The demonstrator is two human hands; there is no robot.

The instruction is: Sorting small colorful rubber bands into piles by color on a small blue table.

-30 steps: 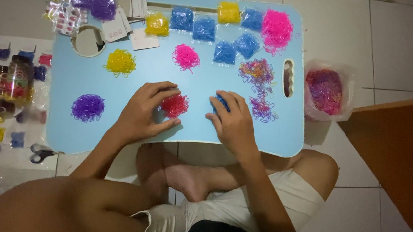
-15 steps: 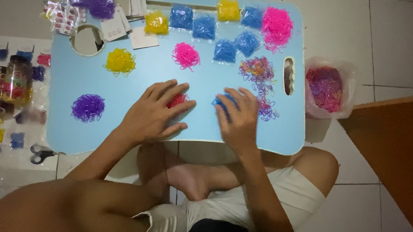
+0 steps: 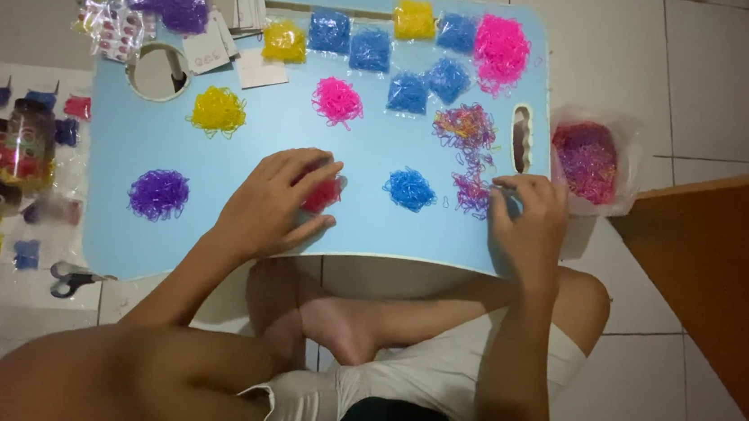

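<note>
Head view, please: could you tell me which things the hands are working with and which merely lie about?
In hand: left hand on red band pile; right hand at mixed band pile.
Lying about: scissors, purple pile, yellow pile.

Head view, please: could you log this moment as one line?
left hand: resting on red pile of small elastic bands | right hand: fingertips at mixed pink-purple band pile | surface: light blue lap table

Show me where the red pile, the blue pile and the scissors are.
red pile (image 3: pixel 323 195), head view, its right edge beside the left hand's fingers
blue pile (image 3: pixel 410 189), head view, its middle
scissors (image 3: pixel 72 278), head view, the handles
</note>
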